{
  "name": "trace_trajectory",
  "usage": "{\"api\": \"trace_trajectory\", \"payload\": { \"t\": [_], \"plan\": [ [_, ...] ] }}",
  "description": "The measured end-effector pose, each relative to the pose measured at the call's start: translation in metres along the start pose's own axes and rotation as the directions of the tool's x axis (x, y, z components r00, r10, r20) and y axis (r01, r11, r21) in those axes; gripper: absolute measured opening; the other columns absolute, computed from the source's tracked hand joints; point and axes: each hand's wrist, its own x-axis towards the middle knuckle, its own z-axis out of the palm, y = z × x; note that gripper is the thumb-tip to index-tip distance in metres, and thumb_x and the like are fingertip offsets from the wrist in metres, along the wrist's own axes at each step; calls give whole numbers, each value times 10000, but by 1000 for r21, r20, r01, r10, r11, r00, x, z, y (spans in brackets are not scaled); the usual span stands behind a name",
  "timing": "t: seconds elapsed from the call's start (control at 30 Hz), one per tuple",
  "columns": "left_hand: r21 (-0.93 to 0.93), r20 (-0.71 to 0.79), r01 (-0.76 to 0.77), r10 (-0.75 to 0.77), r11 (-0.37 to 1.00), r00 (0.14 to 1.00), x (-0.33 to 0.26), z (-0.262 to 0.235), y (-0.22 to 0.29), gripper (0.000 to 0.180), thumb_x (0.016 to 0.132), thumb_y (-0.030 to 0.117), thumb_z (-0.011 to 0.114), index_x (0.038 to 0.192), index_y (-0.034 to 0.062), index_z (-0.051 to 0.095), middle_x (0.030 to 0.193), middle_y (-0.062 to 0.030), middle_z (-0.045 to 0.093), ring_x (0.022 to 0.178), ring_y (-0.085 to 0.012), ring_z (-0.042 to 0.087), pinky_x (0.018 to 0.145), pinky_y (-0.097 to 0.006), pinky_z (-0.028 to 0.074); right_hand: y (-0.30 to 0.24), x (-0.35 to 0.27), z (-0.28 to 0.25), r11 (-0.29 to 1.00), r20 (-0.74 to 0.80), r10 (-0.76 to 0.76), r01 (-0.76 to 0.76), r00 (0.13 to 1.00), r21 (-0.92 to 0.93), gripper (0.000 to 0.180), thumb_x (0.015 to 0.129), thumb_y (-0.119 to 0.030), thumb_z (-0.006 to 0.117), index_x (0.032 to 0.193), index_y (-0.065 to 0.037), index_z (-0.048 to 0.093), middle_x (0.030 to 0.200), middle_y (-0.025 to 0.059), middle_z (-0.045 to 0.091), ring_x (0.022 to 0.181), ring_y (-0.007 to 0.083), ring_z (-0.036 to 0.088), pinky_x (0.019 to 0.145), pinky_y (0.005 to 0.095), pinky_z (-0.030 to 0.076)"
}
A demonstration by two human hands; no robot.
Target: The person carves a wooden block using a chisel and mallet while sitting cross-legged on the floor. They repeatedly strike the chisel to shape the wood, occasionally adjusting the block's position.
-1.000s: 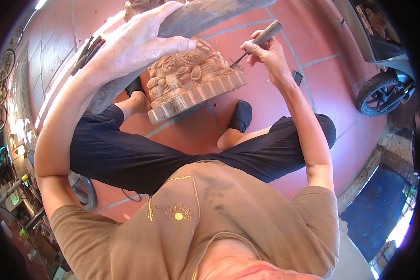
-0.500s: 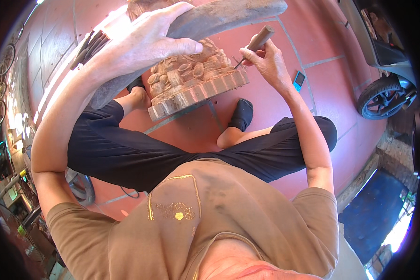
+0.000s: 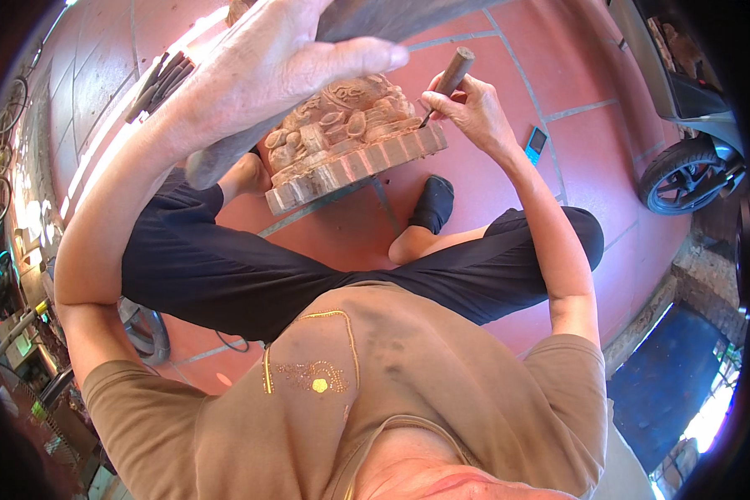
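Note:
My left hand (image 3: 254, 75) is closed around a long grey wooden club (image 3: 392, 20), its thumb lying along the wood. One end of the club slants down past my wrist; the other runs out at the upper edge. Below it stands a brown wood carving (image 3: 354, 125) with rounded, fruit-like relief and a notched base, its upper part hidden by my left hand and the club. At the carving's right side, my right hand (image 3: 479, 112) grips the wooden handle of a chisel (image 3: 456, 70). The thin blade points down, its tip at the base's upper edge.
Several dark-handled tools (image 3: 162, 87) lie in a bundle left of the carving. A small blue phone (image 3: 536, 145) rests on the red tiles. At right stands a motorbike's wheel (image 3: 683, 175). My bent legs and feet (image 3: 433, 204) surround the carving's near side.
My left hand and the club have risen closer to the camera and shifted slightly up and right. The chisel handle has tilted a little left, its tip staying near the base's edge.

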Motion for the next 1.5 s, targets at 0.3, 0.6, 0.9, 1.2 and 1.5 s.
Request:
{"api": "trace_trajectory", "payload": {
  "t": [0.3, 0.6, 0.9, 1.2, 1.5],
  "plan": [
    [456, 285, 267, -424, 849, 860, 5, 6, -3, 713, 903, 483, 690, 1404, 9, 511, 1226, -210, 663, 1074, -286, 668, 970, -390, 487, 4, 0, 5, 996, -13, -57, 56, 998, -72, 193, 921, -171, 735, 983, 6, 692, 778, 65, 718, 692, 122, 692, 648, 290, 555],
    [150, -101, 79, -64, 986, 993, 15, 7, 24, 634, 910, 334, 722, 1397, -6, 502, 1221, -228, 650, 1136, -282, 643, 993, -401, 478, 3, -1, 4, 996, -25, -40, 38, 999, -76, 195, 927, -182, 720, 986, 2, 693, 773, 79, 719, 687, 139, 698, 657, 302, 556],
    [315, 203, 256, -328, 914, 923, 3, 14, -8, 629, 910, 381, 703, 1379, 13, 504, 1237, -252, 641, 1169, -334, 629, 1005, -415, 470, 18, 0, -5, 997, -79, 41, -35, 996, 69, 217, 943, -181, 707, 995, 27, 675, 791, 72, 710, 725, 132, 709, 655, 287, 564],
    [512, 111, 247, -349, 823, 931, 9, -11, 69, 655, 917, 396, 704, 1398, 1, 500, 1260, -248, 636, 1169, -312, 632, 1001, -414, 474, 11, -3, 2, 974, -73, 91, -74, 993, 214, 214, 943, -161, 710, 1013, 37, 667, 818, 76, 705, 748, 127, 705, 685, 281, 584],
    [275, -75, -11, 33, 962, 997, -2, 20, 16, 647, 905, 362, 712, 1415, 29, 492, 1226, -248, 652, 1151, -328, 643, 997, -407, 479, -1, -5, 9, 999, -49, 7, -9, 999, -32, 217, 936, -177, 720, 985, 32, 689, 782, 91, 722, 697, 120, 697, 660, 289, 557]
  ]
}}
